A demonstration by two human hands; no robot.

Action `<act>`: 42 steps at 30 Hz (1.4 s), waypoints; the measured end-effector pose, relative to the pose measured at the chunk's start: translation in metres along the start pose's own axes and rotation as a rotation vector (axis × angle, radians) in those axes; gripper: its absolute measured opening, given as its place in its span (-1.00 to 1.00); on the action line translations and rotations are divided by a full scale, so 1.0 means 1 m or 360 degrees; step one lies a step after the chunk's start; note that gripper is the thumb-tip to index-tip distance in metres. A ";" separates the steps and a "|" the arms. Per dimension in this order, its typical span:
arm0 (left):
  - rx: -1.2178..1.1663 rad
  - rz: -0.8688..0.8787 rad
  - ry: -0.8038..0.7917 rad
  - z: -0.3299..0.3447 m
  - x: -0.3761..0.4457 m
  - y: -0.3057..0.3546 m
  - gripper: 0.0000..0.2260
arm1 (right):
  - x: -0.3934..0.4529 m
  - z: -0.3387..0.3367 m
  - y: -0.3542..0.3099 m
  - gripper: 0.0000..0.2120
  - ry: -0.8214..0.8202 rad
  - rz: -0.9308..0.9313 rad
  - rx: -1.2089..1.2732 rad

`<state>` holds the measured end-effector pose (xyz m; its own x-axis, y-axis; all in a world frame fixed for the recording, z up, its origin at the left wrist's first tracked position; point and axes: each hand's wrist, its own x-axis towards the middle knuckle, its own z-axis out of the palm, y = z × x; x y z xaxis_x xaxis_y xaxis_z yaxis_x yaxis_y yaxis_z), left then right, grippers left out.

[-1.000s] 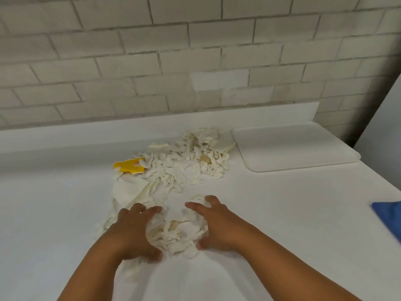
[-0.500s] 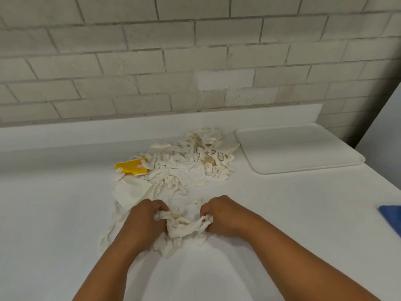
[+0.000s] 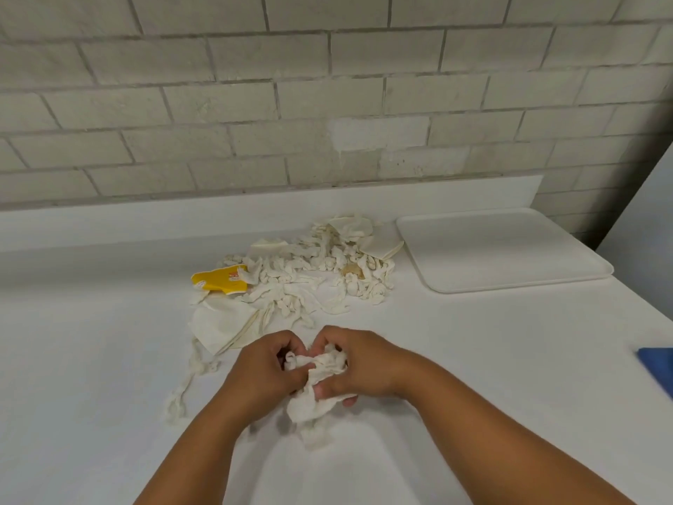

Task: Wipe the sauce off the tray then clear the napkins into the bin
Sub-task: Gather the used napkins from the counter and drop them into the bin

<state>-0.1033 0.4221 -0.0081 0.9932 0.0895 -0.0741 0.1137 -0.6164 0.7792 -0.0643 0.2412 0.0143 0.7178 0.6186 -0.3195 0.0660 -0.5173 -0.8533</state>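
Note:
A bunch of crumpled white napkins (image 3: 316, 388) is squeezed between my left hand (image 3: 263, 373) and my right hand (image 3: 364, 362), just above the white counter. Both hands have their fingers curled round it. Farther back lies a loose pile of torn, twisted napkins (image 3: 313, 271), some stained tan. A flat napkin (image 3: 218, 322) and a few twisted strips (image 3: 189, 377) lie to the left of my hands. The white tray (image 3: 499, 249) sits at the back right and looks clean. No bin is in view.
A yellow sauce packet (image 3: 218, 280) lies at the left edge of the napkin pile. A blue object (image 3: 659, 366) shows at the right edge. The counter (image 3: 91, 359) ends at a low upstand below a brick wall.
My hands went from cupping loose napkins flat on the counter to closing together and bunching them into one wad, lifted slightly off the surface.

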 end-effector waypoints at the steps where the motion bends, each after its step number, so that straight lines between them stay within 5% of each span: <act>1: 0.0067 -0.0003 0.0017 -0.001 0.000 0.000 -0.81 | 0.000 0.002 0.003 -0.61 0.0052 -0.0001 -0.0013; 6: 0.0243 -0.0103 0.0176 -0.015 0.004 -0.011 -0.77 | -0.008 -0.017 0.007 -0.68 0.0190 0.0095 -0.0032; 11: 0.0343 -0.0067 0.0077 -0.018 0.002 -0.017 -0.80 | -0.016 -0.037 0.010 -0.90 0.0312 0.0068 0.0067; 17: 0.0636 -0.0100 -0.0387 -0.010 -0.009 -0.009 -0.11 | -0.029 -0.053 0.013 -0.72 0.0393 0.0054 -0.0033; 20: 0.0924 -0.0011 -0.0382 0.001 -0.015 -0.002 0.03 | -0.037 -0.062 0.014 -0.59 0.0363 0.0037 0.0040; 29: 0.0769 0.0060 -0.0237 0.009 -0.009 0.004 -0.83 | -0.055 -0.078 0.009 -0.77 0.0349 -0.0009 -0.0024; 36: 0.0518 0.0133 -0.0074 -0.001 -0.006 0.004 -0.80 | -0.068 -0.085 0.010 -0.68 0.0286 -0.0048 0.0139; 42: 0.0639 0.0192 -0.0370 0.007 0.008 0.011 -0.38 | -0.050 -0.074 0.030 -0.42 0.0091 0.0309 -0.0561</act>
<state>-0.0937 0.4110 -0.0043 0.9737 -0.1507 -0.1709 -0.0481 -0.8692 0.4922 -0.0472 0.1512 0.0352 0.7771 0.4608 -0.4286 0.1520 -0.7983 -0.5827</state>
